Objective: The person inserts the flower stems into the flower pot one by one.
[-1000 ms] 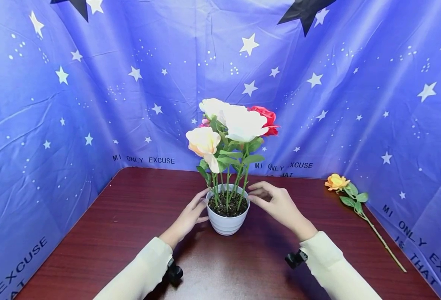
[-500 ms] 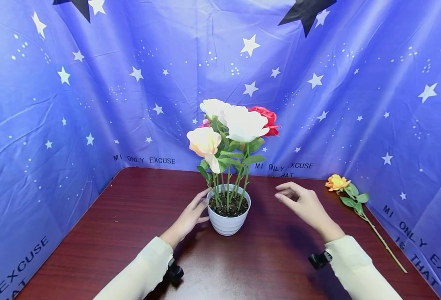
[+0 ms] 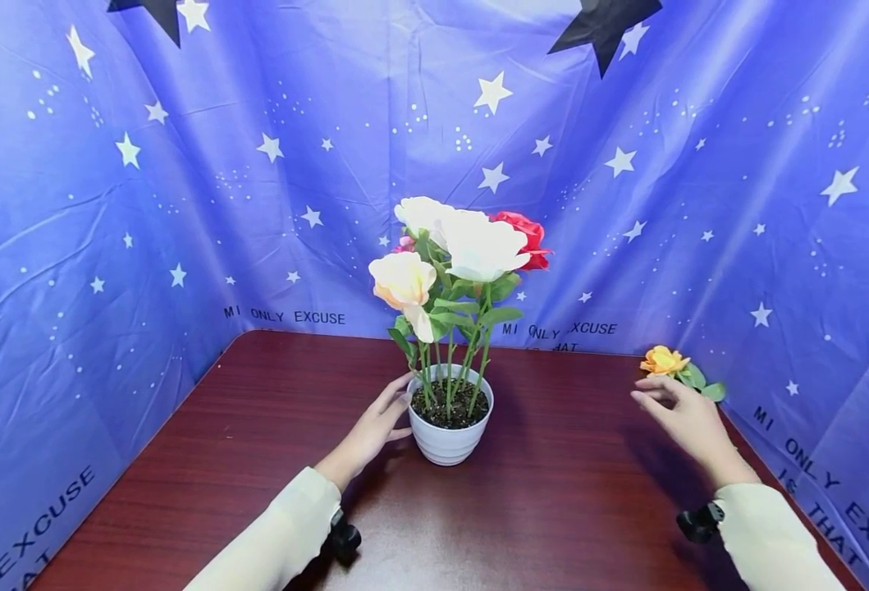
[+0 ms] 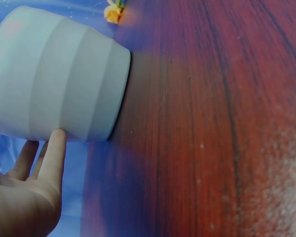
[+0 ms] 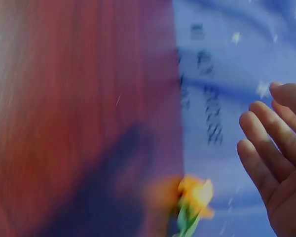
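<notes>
A white ribbed flower pot [image 3: 449, 443] stands upright on the table, filled with dark soil [image 3: 450, 406]. Several artificial roses rise from it: white [image 3: 484, 246], red [image 3: 524, 238], pale peach [image 3: 403, 283] and a small pink one mostly hidden. Against the pot's left side rests my left hand [image 3: 370, 431], fingers fairly straight; the left wrist view shows fingertips on the pot [image 4: 64, 79]. My right hand [image 3: 688, 423] hovers over the table's right side with nothing in it, fingers relaxed. Just beyond it lies a yellow-orange rose [image 3: 665, 361], its stem hidden behind the hand and forearm.
The dark red wooden table [image 3: 257, 460] bears the pot near its middle. A blue star-patterned cloth [image 3: 360, 180] hangs along the back and both sides, meeting the table's edges. Black wrist cameras [image 3: 700, 523] sit below both sleeves.
My right hand has left the pot's right side and moved rightward to the loose yellow-orange rose, now covering its stem. The left hand and the pot have stayed in place.
</notes>
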`<action>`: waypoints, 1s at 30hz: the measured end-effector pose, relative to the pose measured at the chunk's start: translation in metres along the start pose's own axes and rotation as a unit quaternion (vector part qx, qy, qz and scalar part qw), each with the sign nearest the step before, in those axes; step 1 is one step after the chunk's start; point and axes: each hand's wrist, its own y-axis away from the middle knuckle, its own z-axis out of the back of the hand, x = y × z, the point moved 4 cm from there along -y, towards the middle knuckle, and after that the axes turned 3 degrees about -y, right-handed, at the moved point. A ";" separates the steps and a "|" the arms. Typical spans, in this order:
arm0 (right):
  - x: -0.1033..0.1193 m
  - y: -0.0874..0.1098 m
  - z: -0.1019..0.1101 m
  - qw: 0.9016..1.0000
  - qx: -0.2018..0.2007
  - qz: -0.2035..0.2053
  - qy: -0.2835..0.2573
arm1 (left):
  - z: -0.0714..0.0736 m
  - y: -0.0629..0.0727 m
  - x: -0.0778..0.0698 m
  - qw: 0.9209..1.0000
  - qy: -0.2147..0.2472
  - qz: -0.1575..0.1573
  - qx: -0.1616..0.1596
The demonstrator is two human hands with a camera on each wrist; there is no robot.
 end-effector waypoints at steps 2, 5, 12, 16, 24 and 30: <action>-0.016 0.006 0.006 1.000 -0.001 -0.016 0.016 | 0.000 0.000 0.000 1.000 -0.002 -0.004 0.004; -0.037 0.015 0.014 0.998 0.006 -0.043 0.036 | 0.000 0.000 -0.001 1.000 -0.001 -0.004 0.005; -0.080 0.035 0.034 0.992 0.034 -0.101 0.068 | -0.001 0.000 -0.001 1.000 0.011 0.008 -0.002; -0.097 0.044 0.042 0.986 0.055 -0.134 0.083 | -0.001 0.000 -0.002 1.000 0.011 0.011 -0.005; -0.114 0.053 0.046 0.979 0.096 -0.150 0.100 | -0.001 0.000 -0.002 1.000 0.011 0.011 -0.006; -0.116 0.055 0.047 0.979 0.097 -0.154 0.097 | 0.000 0.000 0.000 1.000 0.008 0.009 -0.005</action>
